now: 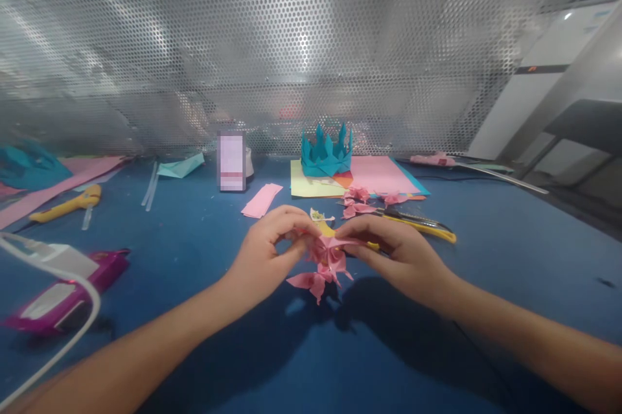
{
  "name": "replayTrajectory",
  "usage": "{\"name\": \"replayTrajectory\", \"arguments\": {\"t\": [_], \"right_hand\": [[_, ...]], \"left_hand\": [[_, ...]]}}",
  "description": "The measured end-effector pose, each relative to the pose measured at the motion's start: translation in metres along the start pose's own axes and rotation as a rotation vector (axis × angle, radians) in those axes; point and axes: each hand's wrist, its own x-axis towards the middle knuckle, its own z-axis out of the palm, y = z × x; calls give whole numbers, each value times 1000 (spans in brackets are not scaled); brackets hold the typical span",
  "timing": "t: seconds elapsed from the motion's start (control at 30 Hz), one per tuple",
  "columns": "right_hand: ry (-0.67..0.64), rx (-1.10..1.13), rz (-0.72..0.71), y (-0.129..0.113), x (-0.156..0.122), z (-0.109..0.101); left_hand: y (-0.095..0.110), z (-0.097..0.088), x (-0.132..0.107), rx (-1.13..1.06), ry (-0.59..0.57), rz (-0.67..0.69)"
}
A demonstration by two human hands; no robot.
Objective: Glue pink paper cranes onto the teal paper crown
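pink folded-paper cluster (326,262): petal-like flaps, hanging | left hand (265,252), right hand (396,252): both pinching it

Pink paper flowers (326,263); teal paper crown (325,153); blue table (194,245); seemingly yellow-handled knife (422,223).

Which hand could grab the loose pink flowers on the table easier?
Probably the right hand: the loose pink flowers lie just beyond it, farther from the left hand. Both hands pinch the pink folded piece now.
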Motion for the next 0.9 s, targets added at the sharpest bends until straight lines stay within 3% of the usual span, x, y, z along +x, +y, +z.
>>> {"name": "replayTrajectory", "arguments": {"t": [0.27, 0.47, 0.73, 0.9], "right_hand": [[135, -163, -81, -20, -7, 2], [129, -289, -120, -24, -11, 3], [129, -211, -28, -22, -11, 8], [16, -110, -45, -19, -9, 6]], "left_hand": [[13, 12, -3, -477, 135, -205], [16, 17, -5, -436, 44, -374], [12, 23, -11, -301, -14, -285], [14, 23, -9, -272, -23, -259]]}}
